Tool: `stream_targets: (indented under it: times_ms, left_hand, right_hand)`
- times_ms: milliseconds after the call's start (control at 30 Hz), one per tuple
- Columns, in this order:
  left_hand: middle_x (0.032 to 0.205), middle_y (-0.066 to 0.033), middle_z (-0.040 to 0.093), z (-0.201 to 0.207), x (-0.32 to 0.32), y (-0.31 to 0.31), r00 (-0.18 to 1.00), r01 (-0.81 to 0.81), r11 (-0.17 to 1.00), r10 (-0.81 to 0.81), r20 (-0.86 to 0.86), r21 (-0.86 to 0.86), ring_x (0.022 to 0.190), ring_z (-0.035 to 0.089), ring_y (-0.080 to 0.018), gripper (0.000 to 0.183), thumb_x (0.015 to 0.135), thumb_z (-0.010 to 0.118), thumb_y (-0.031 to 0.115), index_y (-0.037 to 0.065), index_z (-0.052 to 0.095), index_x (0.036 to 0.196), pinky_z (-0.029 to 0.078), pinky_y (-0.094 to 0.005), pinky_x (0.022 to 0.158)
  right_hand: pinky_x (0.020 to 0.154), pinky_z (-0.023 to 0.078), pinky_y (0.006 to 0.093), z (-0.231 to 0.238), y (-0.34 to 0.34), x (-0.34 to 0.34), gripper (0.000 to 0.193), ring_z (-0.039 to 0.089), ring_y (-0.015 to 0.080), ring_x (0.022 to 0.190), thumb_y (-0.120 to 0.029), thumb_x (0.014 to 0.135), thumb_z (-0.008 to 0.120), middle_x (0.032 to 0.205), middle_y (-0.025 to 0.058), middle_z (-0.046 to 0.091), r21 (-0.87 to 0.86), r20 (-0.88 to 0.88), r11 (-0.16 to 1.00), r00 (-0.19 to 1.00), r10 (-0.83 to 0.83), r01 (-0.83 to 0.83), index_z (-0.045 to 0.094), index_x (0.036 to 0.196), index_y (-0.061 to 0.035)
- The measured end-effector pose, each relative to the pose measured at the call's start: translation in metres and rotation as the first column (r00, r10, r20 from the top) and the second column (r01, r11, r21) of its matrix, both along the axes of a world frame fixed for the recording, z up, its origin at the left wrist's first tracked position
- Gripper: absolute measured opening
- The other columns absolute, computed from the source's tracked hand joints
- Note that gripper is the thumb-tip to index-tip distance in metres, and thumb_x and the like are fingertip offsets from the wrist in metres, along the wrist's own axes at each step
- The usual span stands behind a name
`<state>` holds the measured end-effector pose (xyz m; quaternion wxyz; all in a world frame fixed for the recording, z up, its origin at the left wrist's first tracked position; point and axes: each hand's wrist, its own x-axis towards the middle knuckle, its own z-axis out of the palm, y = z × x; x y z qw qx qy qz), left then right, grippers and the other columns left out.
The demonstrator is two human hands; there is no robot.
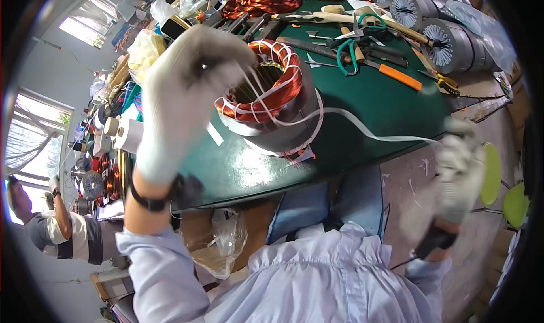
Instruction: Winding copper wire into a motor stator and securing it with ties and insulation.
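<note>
Over the green tabletop (391, 110), the left hand (184, 90) is up at the copper coil ring (292, 82), white glove on, fingers curled in and bent down toward the opening; two strands of white tape (362, 129) run up to them, but blur and the back of the hand hide the tips, so whether they pinch cannot be told. Out to the right it's the right hand (459, 170), gloved and badly smeared, fingers drawn together on the tape, which sags in a loose curve from the coil. That coil, laced with white, sits atop a grey cylinder (310, 102) standing on the table, and the left hand blocks part of its near-left rim from view. Just behind, green-handled scissors (345, 59) lie among tools, an orange-handled tool (399, 77) beside them, yellow-and-black pliers (447, 85) farther right, copper bundles (263, 2) at the back. Beneath the near edge, a clear plastic bag (226, 241); far left, another person (54, 226). Left forearm climbs steeply from below, black wristband (150, 201) showing, hand tipping rightward over the coil; right forearm rises too, its hand beyond the table's edge, well apart from the left.
</note>
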<state>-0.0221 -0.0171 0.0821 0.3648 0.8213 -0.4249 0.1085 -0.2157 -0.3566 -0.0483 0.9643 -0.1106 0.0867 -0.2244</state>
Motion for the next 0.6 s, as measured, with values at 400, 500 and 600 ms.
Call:
stream_targets:
  times_ms: [400, 500, 600]
  left_hand:
    - [0.102, -0.0142, 0.070, -0.064, -0.033, -0.001, 0.892, -0.157, 0.985, 0.110, 0.438, 0.071, 0.092, 0.067, -0.0316, 0.030, 0.073, 0.078, 0.008, 0.003, 0.071, 0.102, 0.052, -0.0424, 0.086]
    - [0.091, -0.0102, 0.071, -0.091, -0.005, 0.004, 0.894, -0.110, 0.989, 0.141, 0.425, -0.098, 0.080, 0.066, -0.0304, 0.025, 0.082, 0.078, 0.016, 0.004, 0.071, 0.102, 0.048, -0.0427, 0.081]
    - [0.091, -0.0101, 0.071, -0.082, -0.007, 0.014, 0.917, -0.015, 1.000, 0.021, 0.398, -0.018, 0.080, 0.066, -0.0302, 0.032, 0.084, 0.080, 0.025, 0.003, 0.072, 0.105, 0.049, -0.0410, 0.080]
  right_hand:
    - [0.066, 0.044, 0.0222, 0.028, 0.137, 0.084, 0.042, 0.054, 0.0068, 0.073, -0.043, 0.105, 0.060, 0.094, 0.0030, 0.067, -0.871, 0.134, 0.486, 0.918, 0.373, -0.070, 0.067, 0.106, -0.0015]
    - [0.073, 0.044, 0.0213, 0.046, 0.181, 0.101, 0.035, 0.053, 0.0049, 0.077, -0.038, 0.106, 0.061, 0.091, -0.0020, 0.063, -0.392, 0.187, 0.775, 0.782, 0.595, -0.496, 0.066, 0.104, -0.0040]
    - [0.067, 0.046, 0.0275, -0.030, 0.191, 0.084, 0.037, 0.057, 0.0122, 0.073, -0.037, 0.104, 0.063, 0.081, 0.0037, 0.060, -0.882, 0.038, 0.446, 0.918, 0.395, -0.156, 0.064, 0.093, -0.0014]
